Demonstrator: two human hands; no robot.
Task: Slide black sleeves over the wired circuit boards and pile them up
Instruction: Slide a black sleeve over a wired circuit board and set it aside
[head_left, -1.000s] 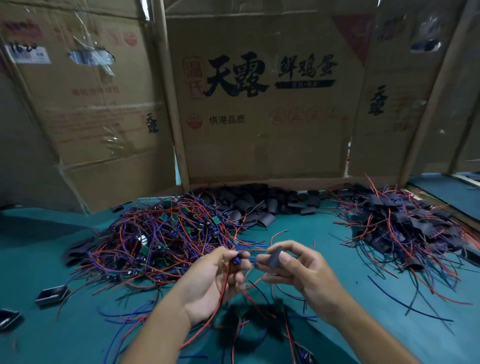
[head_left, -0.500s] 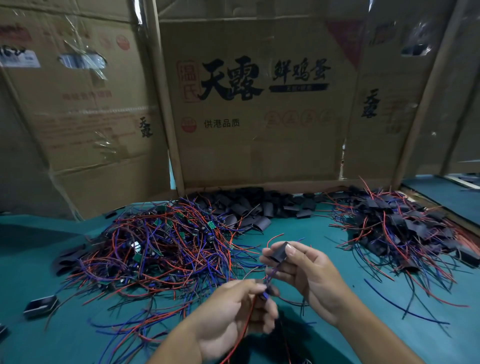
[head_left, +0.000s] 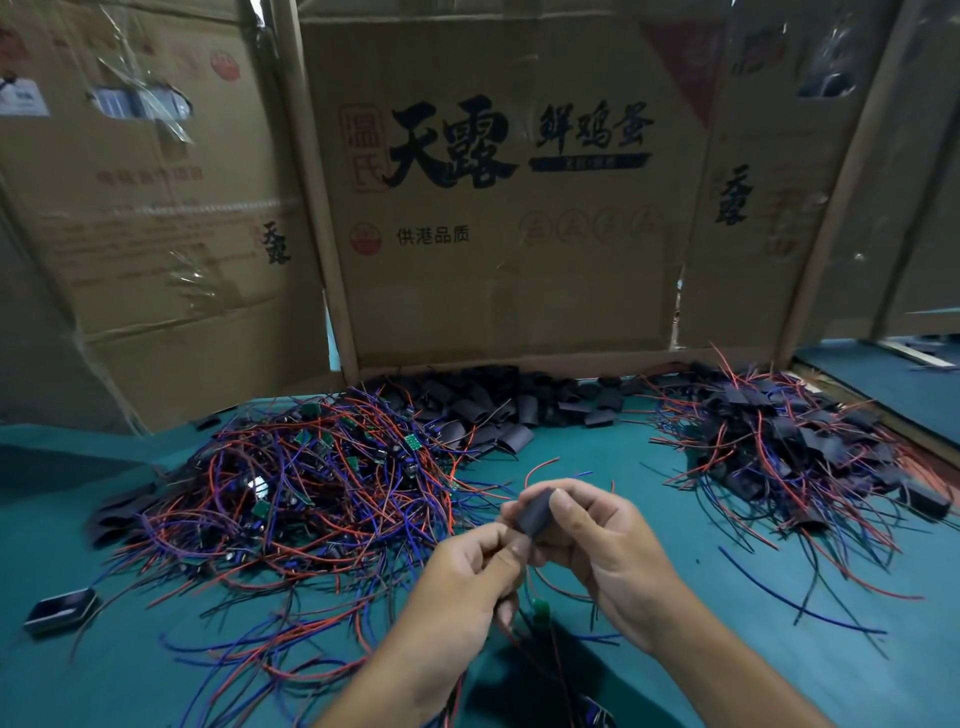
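The left hand (head_left: 467, 577) has been raised to the black sleeve (head_left: 532, 512) pinched in the right hand (head_left: 597, 540), gripping wires for threading next.

Bare forearms, bare hands (head_left: 545, 566), short nails

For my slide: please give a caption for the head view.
Both hands hold a black sleeve between wire piles.

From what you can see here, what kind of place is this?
Probably a small hand-assembly workbench: heaps of wired circuit boards and black sleeves on a green table, screened by flattened cardboard boxes.
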